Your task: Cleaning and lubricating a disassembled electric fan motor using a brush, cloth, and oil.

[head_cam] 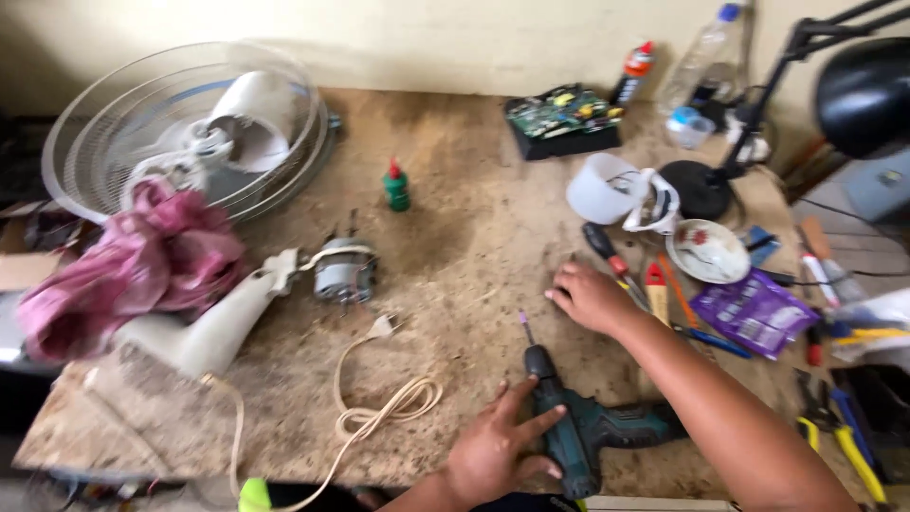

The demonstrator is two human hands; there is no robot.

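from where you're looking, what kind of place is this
Probably a small repair workbench for appliances: a dismantled fan guard, a bare motor and a circuit board lie on it, and the left hand rests on a cordless drill.

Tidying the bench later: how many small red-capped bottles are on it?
2: a green bottle mid-table beside the fan guard, and a dark bottle at the back wall. Clutter at right may hide more.

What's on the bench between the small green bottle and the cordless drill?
In the head view, only bare worktop lies between the green bottle and the cordless drill; the white plug sits just left of that line.
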